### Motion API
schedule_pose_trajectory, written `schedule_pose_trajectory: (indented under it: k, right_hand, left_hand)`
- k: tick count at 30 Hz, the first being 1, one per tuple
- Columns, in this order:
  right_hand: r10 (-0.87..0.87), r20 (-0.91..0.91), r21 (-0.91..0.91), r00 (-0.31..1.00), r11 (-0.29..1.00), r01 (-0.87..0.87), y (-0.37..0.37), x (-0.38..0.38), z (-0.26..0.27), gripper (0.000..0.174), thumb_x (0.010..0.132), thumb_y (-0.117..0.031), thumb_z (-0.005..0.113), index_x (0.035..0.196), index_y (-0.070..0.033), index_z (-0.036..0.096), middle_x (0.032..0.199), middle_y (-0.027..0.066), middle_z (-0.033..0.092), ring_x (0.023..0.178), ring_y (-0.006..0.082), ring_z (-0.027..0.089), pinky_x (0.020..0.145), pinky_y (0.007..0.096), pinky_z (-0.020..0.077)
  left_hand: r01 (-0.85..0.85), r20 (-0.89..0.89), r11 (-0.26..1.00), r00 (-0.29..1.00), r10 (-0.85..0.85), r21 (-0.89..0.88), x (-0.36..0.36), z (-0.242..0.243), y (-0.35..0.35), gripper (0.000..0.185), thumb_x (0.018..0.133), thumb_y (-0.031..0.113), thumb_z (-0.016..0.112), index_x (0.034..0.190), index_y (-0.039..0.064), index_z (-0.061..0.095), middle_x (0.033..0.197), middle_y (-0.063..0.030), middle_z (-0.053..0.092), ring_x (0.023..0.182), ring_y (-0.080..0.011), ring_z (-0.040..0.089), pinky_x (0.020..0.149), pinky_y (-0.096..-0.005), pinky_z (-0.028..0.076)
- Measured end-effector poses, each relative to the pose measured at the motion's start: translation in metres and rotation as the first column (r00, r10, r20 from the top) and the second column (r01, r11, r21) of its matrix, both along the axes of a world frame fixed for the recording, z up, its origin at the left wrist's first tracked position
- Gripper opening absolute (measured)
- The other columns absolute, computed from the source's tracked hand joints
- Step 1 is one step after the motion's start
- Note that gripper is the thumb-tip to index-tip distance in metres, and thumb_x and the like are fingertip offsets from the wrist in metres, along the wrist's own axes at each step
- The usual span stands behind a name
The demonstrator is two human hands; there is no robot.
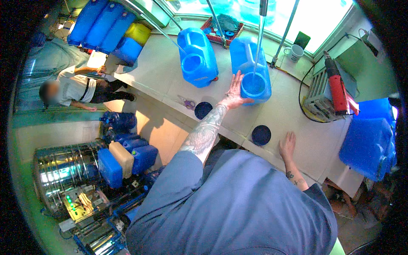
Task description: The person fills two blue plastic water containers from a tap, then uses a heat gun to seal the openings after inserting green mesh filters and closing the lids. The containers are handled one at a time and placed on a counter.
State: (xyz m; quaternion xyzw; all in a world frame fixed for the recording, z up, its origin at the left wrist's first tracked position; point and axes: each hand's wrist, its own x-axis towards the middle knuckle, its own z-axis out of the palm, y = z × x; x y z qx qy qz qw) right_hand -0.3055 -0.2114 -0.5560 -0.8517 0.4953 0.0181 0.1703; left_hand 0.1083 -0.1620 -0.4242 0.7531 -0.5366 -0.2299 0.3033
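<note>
Two blue plastic jugs stand on the tiled counter with their wide mouths uncapped. My left hand rests with spread fingers against the mouth rim of the right jug; whether it grips the rim I cannot tell. A stream or thin tube from a metal spout reaches into that mouth. The left jug has another thin line running to its mouth. My right hand lies flat on the counter, holding nothing, beside a dark round lid. A second dark lid lies near purple-handled scissors.
A red crate with blue caps and a mug stand by the window. At right are a red heat gun or similar tool, a cable and blue containers. Another person stands at left, near more blue containers.
</note>
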Motion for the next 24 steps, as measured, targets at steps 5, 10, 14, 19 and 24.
schedule_pose_trajectory:
  k: [5,10,14,19,24]
  right_hand:
    - [0.027,-0.059,0.117,0.998,0.993,-0.020,0.007,-0.003,0.017,0.078,0.087,-0.031,0.066,0.150,0.001,0.034,0.159,0.0268,0.023,0.148,0.0423,0.019,0.123,0.0491,0.0163]
    - [-0.006,-0.053,0.116,0.999,0.993,0.012,0.007,0.008,0.012,0.079,0.085,-0.030,0.070,0.146,0.006,0.035,0.154,0.0327,0.027,0.146,0.0463,0.022,0.121,0.0493,0.0216]
    - [0.002,-0.134,0.178,0.991,0.984,0.022,0.003,0.006,0.003,0.091,0.084,-0.041,0.071,0.151,0.004,0.028,0.160,0.0289,0.018,0.148,0.0445,0.016,0.123,0.0476,0.0149]
    - [0.033,-0.123,0.208,0.992,0.978,-0.007,0.001,0.003,0.003,0.094,0.082,-0.040,0.074,0.152,0.003,0.027,0.160,0.0282,0.017,0.149,0.0445,0.013,0.123,0.0472,0.0156]
    - [0.024,-0.168,0.224,0.986,0.975,0.014,0.003,0.009,0.011,0.098,0.082,-0.041,0.074,0.154,0.003,0.023,0.162,0.0267,0.012,0.150,0.0436,0.011,0.123,0.0478,0.0155]
  left_hand:
    - [-0.006,-0.006,1.000,1.000,0.006,0.002,-0.001,0.002,-0.002,0.139,0.058,0.062,0.087,0.158,0.007,0.008,0.165,-0.0170,-0.004,0.152,-0.0394,-0.005,0.124,-0.0504,0.013]
    - [-0.010,0.002,1.000,1.000,0.010,-0.020,-0.001,0.003,-0.002,0.138,0.058,0.062,0.088,0.158,0.007,0.009,0.165,-0.0198,-0.003,0.152,-0.0410,-0.003,0.124,-0.0504,0.013]
    - [-0.005,0.011,1.000,1.000,0.005,-0.027,-0.001,0.002,-0.003,0.138,0.057,0.060,0.088,0.157,0.007,0.010,0.164,-0.0214,-0.001,0.152,-0.0413,-0.002,0.124,-0.0497,0.012]
    - [0.000,-0.007,0.997,1.000,-0.001,-0.078,0.000,-0.001,-0.003,0.135,0.058,0.059,0.089,0.157,0.009,0.013,0.164,-0.0224,0.001,0.152,-0.0418,0.001,0.124,-0.0492,0.012]
    - [-0.012,0.028,0.995,0.999,0.015,-0.101,0.000,-0.005,-0.004,0.128,0.059,0.058,0.089,0.156,0.011,0.019,0.163,-0.0246,0.003,0.151,-0.0430,0.007,0.123,-0.0504,0.013]
